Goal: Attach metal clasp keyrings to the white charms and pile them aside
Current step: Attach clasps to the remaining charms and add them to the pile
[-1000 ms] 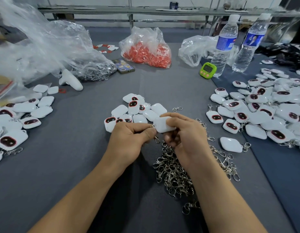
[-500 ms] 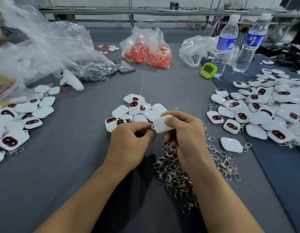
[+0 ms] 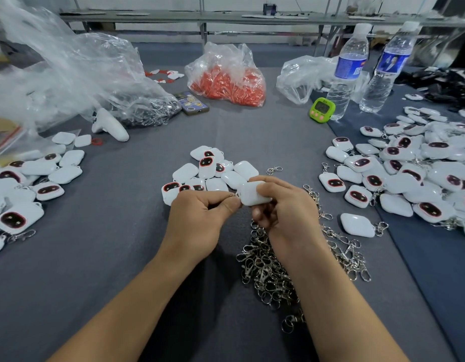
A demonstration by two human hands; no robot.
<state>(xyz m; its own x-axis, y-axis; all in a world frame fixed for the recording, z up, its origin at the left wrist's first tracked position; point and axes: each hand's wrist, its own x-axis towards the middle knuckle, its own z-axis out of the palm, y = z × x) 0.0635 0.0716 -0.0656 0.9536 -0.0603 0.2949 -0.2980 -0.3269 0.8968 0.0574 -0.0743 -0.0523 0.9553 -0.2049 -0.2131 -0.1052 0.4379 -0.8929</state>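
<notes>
Over the middle of the grey cloth-covered surface (image 3: 116, 257), the right hand (image 3: 286, 209) has its fingers and thumb curled round a white rounded-square plastic charm (image 3: 249, 195), plain side up, held just above the cloth. The left hand (image 3: 200, 214) meets it from the left, thumb and forefinger pressed together on a small metal ring (image 3: 233, 195) at the charm's left corner. Whether the ring is through the charm cannot be told.

Nearer, partly under the right wrist, lies a tangled heap of silver metal clasp keyrings (image 3: 268, 270). Just beyond the hands sits a small cluster of loose white charms (image 3: 210, 171), some showing dark red-rimmed faces. To the right spreads a large pile of charms with clasps (image 3: 408, 176), and another charm pile (image 3: 30, 178) lies at the left edge.

Far right, a lime-green digital timer (image 3: 320, 110) stands beside a clear plastic water bottle (image 3: 347, 71). A clear bag of red-orange parts (image 3: 226, 79) sits far centre.
</notes>
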